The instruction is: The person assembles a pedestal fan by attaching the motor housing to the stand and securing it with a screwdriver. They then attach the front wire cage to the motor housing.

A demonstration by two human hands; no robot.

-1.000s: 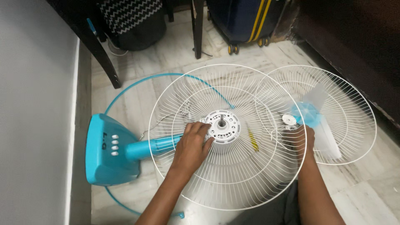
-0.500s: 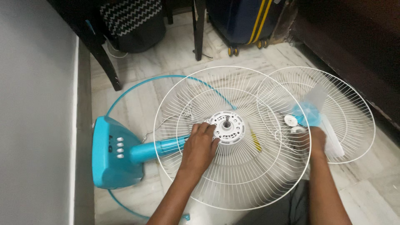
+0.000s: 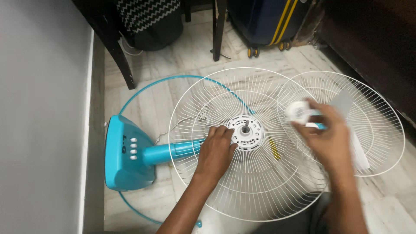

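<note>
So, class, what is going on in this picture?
A person sits on the floor with a taken-apart pedestal fan. The left hand rests on the rear wire guard beside the white motor hub, where the bare shaft sticks up. The right hand holds a small white round cap above the second wire guard, which lies to the right. The fan's turquoise base lies on its side by the wall.

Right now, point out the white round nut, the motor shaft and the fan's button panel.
white round nut (image 3: 298, 111), head view, on its flat round face.
motor shaft (image 3: 246, 126), head view, on its tip.
button panel (image 3: 133, 149), head view, on the middle buttons.
</note>
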